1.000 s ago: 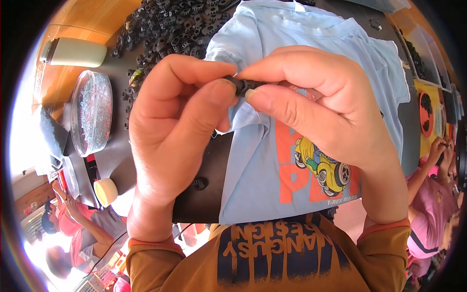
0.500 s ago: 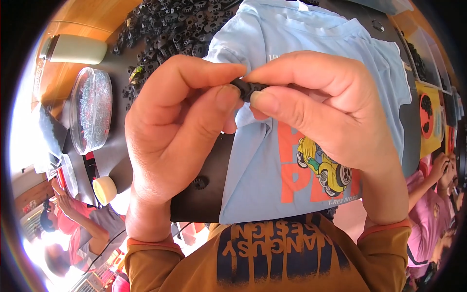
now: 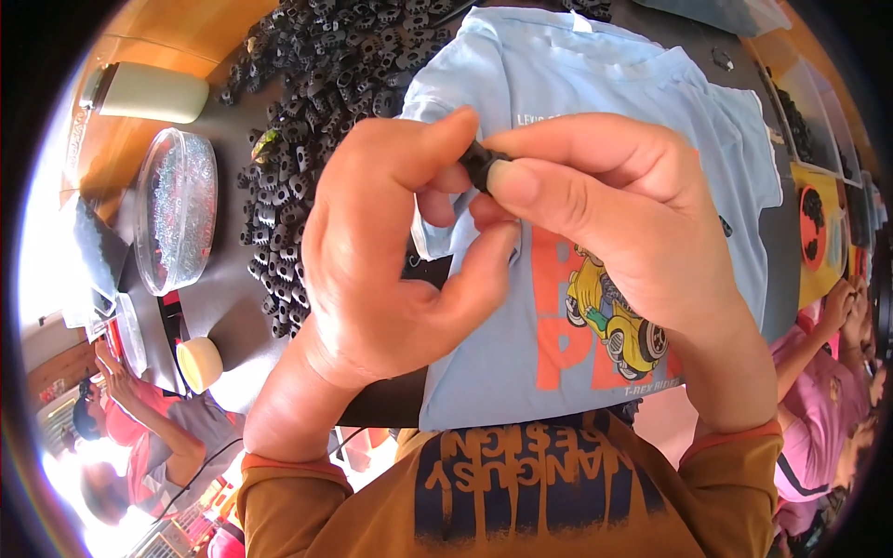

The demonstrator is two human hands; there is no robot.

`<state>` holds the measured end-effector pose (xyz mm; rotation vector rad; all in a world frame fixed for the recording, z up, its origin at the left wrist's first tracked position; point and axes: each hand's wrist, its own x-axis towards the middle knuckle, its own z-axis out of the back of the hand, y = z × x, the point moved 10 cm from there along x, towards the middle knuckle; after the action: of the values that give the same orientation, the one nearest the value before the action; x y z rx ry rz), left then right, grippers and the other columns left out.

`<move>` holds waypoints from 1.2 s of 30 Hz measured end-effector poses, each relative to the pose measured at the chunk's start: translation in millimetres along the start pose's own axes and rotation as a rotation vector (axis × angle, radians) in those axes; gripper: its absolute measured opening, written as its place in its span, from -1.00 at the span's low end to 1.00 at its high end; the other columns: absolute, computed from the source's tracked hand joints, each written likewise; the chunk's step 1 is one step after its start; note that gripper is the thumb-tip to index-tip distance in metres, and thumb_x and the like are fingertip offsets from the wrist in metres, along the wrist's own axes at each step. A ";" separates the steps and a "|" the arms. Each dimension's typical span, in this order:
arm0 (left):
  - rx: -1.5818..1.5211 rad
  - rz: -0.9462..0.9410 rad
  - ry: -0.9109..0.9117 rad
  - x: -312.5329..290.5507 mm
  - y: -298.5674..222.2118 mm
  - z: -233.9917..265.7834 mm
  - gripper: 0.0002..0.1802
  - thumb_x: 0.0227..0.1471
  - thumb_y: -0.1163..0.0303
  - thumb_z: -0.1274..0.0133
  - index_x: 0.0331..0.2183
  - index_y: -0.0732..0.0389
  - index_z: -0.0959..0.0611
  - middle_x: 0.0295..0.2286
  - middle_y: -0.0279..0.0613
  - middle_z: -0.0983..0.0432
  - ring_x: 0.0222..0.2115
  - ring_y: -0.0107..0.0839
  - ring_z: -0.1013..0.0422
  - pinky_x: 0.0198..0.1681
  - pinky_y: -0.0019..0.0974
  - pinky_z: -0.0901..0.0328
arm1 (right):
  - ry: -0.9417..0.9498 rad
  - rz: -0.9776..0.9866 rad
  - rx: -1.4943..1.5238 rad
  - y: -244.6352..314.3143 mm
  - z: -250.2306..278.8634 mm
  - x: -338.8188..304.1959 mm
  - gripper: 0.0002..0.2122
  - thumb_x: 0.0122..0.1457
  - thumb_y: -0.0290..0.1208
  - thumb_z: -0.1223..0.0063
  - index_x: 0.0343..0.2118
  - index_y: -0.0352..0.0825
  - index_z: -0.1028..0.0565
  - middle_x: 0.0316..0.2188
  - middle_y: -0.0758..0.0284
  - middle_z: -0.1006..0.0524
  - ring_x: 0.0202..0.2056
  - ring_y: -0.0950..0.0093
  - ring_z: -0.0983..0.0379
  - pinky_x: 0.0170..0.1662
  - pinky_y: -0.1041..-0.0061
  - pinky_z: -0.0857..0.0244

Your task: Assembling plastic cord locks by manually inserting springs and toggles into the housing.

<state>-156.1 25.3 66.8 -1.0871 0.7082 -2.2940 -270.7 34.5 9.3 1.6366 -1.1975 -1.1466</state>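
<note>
Between the thumb and forefinger of my right hand (image 3: 614,205) is a small black hair claw clip (image 3: 480,167), held above a light-blue T-shirt (image 3: 502,363). My left hand (image 3: 381,232) is beside it, with the thumb and forefinger spread apart. Its fingertips come close to the clip's left side; whether they touch it I cannot tell. A large heap of similar black clips (image 3: 316,112) covers the table at the far left, beyond my left hand.
On the left stand a round clear tub (image 3: 177,214) of shiny small pieces, a pale green jar (image 3: 153,93) and a cream-coloured round lid or pot (image 3: 199,364). A clear bin (image 3: 809,102) and a yellow tray (image 3: 819,265) are at right. Other people sit at both sides.
My left thumb has come off the clip and dropped down to the right, and the left hand has turned. My right hand keeps its pinch on the clip, which now sits more tilted.
</note>
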 end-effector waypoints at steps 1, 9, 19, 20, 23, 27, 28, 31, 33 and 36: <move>0.038 -0.029 0.004 1.0 -3.0 -0.8 -0.35 -0.28 0.77 -0.16 -0.03 0.40 -0.45 -0.30 -0.25 -0.36 -0.47 -0.58 -0.24 -0.40 -0.53 -0.19 | 0.002 -0.012 0.043 -1.1 0.1 0.3 -0.81 0.16 -0.57 -0.11 -0.17 -0.48 -0.55 -0.32 0.24 -0.61 -0.26 0.54 -0.54 -0.19 0.63 -0.43; 0.210 -0.032 -0.088 1.4 -10.5 2.1 -0.55 -0.29 0.65 -0.29 -0.24 0.33 -0.55 -0.57 -0.26 -0.44 -0.63 -0.44 -0.35 -0.61 -0.43 -0.23 | 0.039 0.024 0.178 -7.0 -2.7 0.4 -0.80 0.17 -0.53 -0.12 -0.17 -0.49 -0.56 -0.28 0.23 -0.60 -0.25 0.55 -0.53 -0.14 0.62 -0.41; 0.233 0.071 -0.014 4.2 1.7 -3.5 -0.35 -0.30 0.60 -0.29 -0.05 0.29 -0.49 -0.50 -0.29 -0.45 -0.58 -0.37 -0.34 -0.40 -0.32 -0.27 | -0.035 0.127 0.180 9.7 2.9 10.8 -0.82 0.16 -0.48 -0.13 -0.23 -0.46 -0.58 -0.42 0.40 -0.58 -0.40 0.69 -0.44 -0.32 0.67 -0.33; 0.238 0.058 -0.017 4.4 -2.7 -1.9 -0.23 -0.28 0.59 -0.28 0.06 0.31 -0.42 -0.48 -0.29 -0.45 -0.59 -0.38 -0.32 -0.35 -0.30 -0.26 | -0.100 0.133 0.082 16.5 14.5 12.0 -0.82 0.15 -0.47 -0.13 -0.23 -0.46 -0.58 -0.40 0.39 -0.58 -0.37 0.66 -0.46 -0.28 0.65 -0.35; 0.222 -0.076 -0.052 6.2 -21.0 3.9 -0.21 -0.27 0.61 -0.26 0.09 0.33 -0.38 -0.47 -0.29 -0.46 -0.54 -0.36 -0.36 -0.34 -0.26 -0.27 | -0.308 0.348 -0.168 65.7 62.3 13.5 -0.82 0.08 -0.47 -0.19 -0.28 -0.45 -0.58 -0.41 0.38 -0.59 -0.38 0.67 -0.47 -0.28 0.65 -0.36; 0.234 -0.202 0.050 8.2 -30.9 -8.7 -0.44 -0.26 0.62 -0.23 -0.09 0.32 -0.53 -0.42 -0.18 -0.49 -0.50 -0.31 -0.38 -0.31 -0.22 -0.28 | -0.583 0.616 -0.654 159.5 141.5 33.7 -0.68 0.06 -0.39 -0.20 -0.15 -0.45 -0.55 -0.34 0.32 -0.59 -0.32 0.58 -0.49 -0.20 0.56 -0.33; 0.245 -0.237 0.030 7.5 -34.7 -9.9 -0.60 -0.25 0.58 -0.22 -0.23 0.32 -0.59 -0.41 -0.17 -0.50 -0.49 -0.27 -0.40 -0.30 -0.19 -0.27 | -0.623 0.565 -0.757 172.1 159.0 44.5 -0.63 0.06 -0.37 -0.20 -0.10 -0.46 -0.53 -0.28 0.28 -0.59 -0.27 0.54 -0.49 -0.15 0.55 -0.33; 0.196 -0.275 0.125 -0.4 -42.2 -22.6 -0.66 -0.26 0.56 -0.20 -0.29 0.31 -0.62 -0.43 -0.22 -0.50 -0.50 -0.33 -0.41 -0.34 -0.24 -0.27 | -0.747 0.512 -1.227 183.7 169.1 56.0 -0.45 0.05 -0.24 -0.23 0.09 -0.39 -0.40 -0.06 0.14 -0.51 -0.01 0.36 -0.43 0.03 0.45 -0.26; 0.130 -0.333 0.163 -12.8 -58.4 -29.8 -0.70 -0.29 0.55 -0.19 -0.35 0.30 -0.62 -0.49 -0.27 -0.46 -0.53 -0.38 -0.38 -0.38 -0.28 -0.26 | -0.770 0.511 -1.173 164.7 156.1 49.8 -0.44 0.05 -0.21 -0.23 0.09 -0.37 -0.40 0.01 0.13 -0.46 0.03 0.36 -0.39 0.06 0.44 -0.23; 0.129 -0.378 0.226 -31.7 -74.6 -35.7 -0.72 -0.34 0.53 -0.20 -0.40 0.29 -0.62 -0.57 -0.33 -0.39 -0.58 -0.43 -0.32 -0.44 -0.35 -0.23 | -0.356 0.372 -0.946 91.0 93.3 44.6 -0.54 0.11 -0.30 -0.18 0.06 -0.36 -0.43 0.02 0.17 -0.45 0.07 0.41 -0.34 0.12 0.45 -0.15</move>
<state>-183.2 109.0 77.7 -0.9776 0.4554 -2.7742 -376.5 -38.3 59.1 0.4948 -0.8774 -1.4667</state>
